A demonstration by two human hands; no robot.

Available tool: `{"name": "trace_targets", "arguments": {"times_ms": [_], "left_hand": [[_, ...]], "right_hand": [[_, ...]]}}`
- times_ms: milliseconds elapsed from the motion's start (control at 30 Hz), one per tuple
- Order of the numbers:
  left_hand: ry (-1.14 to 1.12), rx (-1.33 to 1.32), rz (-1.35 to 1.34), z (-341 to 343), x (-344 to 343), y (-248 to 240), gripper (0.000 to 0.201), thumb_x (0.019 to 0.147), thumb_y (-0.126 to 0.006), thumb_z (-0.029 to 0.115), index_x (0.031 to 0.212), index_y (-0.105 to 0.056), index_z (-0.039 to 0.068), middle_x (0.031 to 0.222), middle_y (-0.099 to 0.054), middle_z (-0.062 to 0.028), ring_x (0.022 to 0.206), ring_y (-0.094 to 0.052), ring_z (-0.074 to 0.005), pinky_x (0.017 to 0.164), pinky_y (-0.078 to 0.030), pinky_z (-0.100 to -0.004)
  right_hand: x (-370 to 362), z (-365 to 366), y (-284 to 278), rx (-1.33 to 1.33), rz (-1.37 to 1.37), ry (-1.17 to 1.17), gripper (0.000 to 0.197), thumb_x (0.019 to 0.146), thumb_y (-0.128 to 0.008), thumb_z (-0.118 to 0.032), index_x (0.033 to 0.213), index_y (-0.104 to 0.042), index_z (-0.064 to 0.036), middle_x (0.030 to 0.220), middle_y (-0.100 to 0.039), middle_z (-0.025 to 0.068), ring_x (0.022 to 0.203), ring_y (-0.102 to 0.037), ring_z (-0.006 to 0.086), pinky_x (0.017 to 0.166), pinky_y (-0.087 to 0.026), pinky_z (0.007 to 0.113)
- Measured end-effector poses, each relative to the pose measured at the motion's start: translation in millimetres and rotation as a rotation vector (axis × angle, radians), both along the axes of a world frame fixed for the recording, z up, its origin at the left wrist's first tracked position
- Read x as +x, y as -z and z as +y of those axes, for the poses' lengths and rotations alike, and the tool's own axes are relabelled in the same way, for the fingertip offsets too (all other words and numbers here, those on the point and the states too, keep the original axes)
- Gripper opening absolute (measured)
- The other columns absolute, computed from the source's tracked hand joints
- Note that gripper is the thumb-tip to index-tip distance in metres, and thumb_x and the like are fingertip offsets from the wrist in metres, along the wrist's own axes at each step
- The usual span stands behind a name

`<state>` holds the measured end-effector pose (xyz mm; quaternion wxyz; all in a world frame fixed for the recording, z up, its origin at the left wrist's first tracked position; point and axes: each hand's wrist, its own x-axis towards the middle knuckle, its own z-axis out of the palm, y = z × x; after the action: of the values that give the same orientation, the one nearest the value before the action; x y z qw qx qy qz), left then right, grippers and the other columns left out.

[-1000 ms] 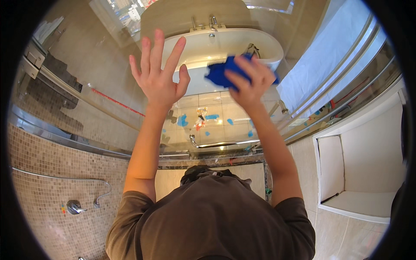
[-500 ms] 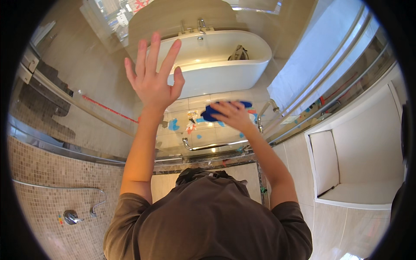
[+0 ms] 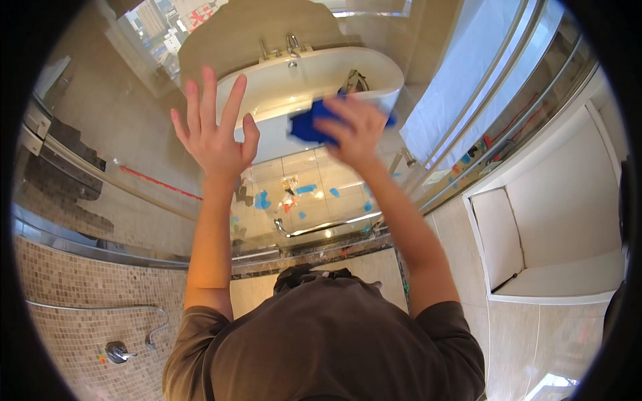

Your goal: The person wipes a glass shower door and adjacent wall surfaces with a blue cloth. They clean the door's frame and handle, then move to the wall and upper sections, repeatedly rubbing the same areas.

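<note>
My left hand (image 3: 219,148) is raised with its fingers spread, palm toward the clear curved glass of a shower enclosure, and holds nothing. To its right, my right hand (image 3: 356,134) holds a dark blue cloth (image 3: 306,125) flat against the glass. The cloth sticks out on both sides of the hand, whose fingers are slightly blurred. Lower on the glass, below both hands, runs a chrome bar handle (image 3: 328,226).
Beyond the glass stands a white bathtub (image 3: 267,142) with a chrome faucet (image 3: 292,44) and a bag (image 3: 356,81) in it. Blue scraps (image 3: 262,199) litter the tiled floor. A white-framed niche (image 3: 562,220) is at right; a shower valve (image 3: 118,352) is at lower left.
My right hand has moved up the glass with the blue cloth, from above the floor tiles to in front of the bathtub. My left hand stays spread, shifting slightly in view as the head turns.
</note>
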<state>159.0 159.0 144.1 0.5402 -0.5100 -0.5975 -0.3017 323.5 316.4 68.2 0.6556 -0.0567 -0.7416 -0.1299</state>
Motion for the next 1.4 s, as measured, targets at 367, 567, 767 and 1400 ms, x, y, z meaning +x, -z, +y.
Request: {"name": "trace_targets", "arguments": {"times_ms": [367,567,767,1400], "left_hand": [[0.006,0.06,-0.025,2.4,-1.6,1.9,0.049,0.079,-0.053,0.026,0.127,-0.063,0.026,0.143,-0.049,-0.008,0.136,-0.04,-0.0274,0.115,-0.012,-0.0469],[0.011,0.031,-0.021,-4.4,-1.5,-0.5,0.05,0.079,-0.055,0.024,0.128,-0.063,0.024,0.145,-0.046,-0.0101,0.137,-0.037,-0.0285,0.115,-0.01,-0.0474],[0.021,0.025,-0.014,-4.1,-2.1,-2.6,0.05,0.078,-0.056,0.024,0.128,-0.063,0.023,0.145,-0.046,-0.0103,0.138,-0.037,-0.0284,0.115,-0.01,-0.0469],[-0.02,-0.047,0.066,48.7,56.6,-24.9,0.049,0.078,-0.056,0.033,0.126,-0.061,0.038,0.141,-0.051,-0.001,0.13,-0.045,-0.0223,0.107,-0.023,-0.0469]], "right_hand": [[53.0,20.5,96.9,0.114,-0.544,-0.012,0.033,0.072,-0.067,-0.017,0.103,-0.064,-0.0278,0.144,-0.046,-0.0071,0.128,-0.044,0.0161,0.1,-0.037,0.033],[84.1,62.4,-63.2,-0.169,0.19,0.007,0.036,0.065,-0.061,-0.004,0.101,-0.062,-0.0116,0.133,-0.053,0.0141,0.121,-0.047,0.0341,0.099,-0.034,0.046],[48.4,31.0,-18.4,-0.301,0.34,-0.007,0.041,0.063,-0.061,-0.005,0.102,-0.061,-0.0125,0.136,-0.05,0.0158,0.124,-0.043,0.0335,0.103,-0.028,0.044],[35.5,12.6,56.2,-0.386,0.22,-0.035,0.045,0.055,-0.058,-0.002,0.099,-0.061,-0.0099,0.134,-0.048,0.0199,0.129,-0.038,0.04,0.107,-0.025,0.05]]}}
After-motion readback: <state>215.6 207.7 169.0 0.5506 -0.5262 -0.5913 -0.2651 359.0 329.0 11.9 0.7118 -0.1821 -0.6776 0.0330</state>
